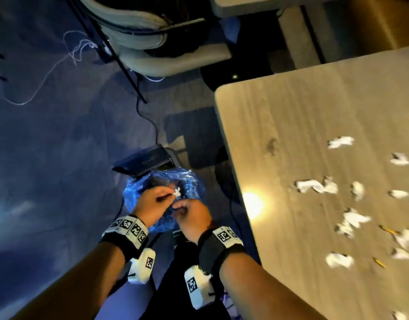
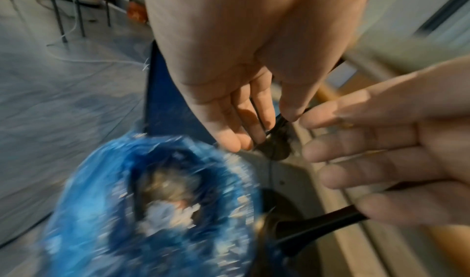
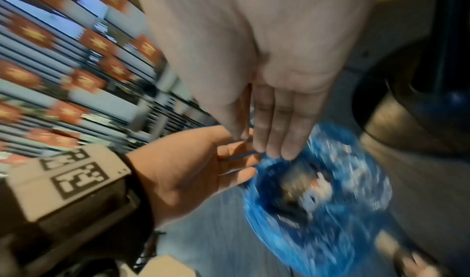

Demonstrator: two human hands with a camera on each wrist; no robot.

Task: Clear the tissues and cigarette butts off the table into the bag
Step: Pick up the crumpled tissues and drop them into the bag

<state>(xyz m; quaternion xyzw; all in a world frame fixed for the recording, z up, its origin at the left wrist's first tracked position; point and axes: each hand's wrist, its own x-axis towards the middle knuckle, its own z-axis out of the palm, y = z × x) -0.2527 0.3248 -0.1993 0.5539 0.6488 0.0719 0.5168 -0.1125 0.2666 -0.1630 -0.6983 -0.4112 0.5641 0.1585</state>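
The blue bag (image 1: 163, 199) sits on the floor just left of the bench (image 1: 291, 158), mouth gaping, pale scraps inside, though blur hides what they are. We've got both hands over that mouth: the left hand (image 1: 152, 204) with fingers straight and a white tissue scrap (image 1: 177, 192) at its fingertips, the right hand (image 1: 192, 218) beside it, fingers straight and relaxed, gripping nothing. Up on the bench, crumpled tissues (image 1: 317, 185) and yellowish cigarette butts (image 1: 388, 230) lie scattered.
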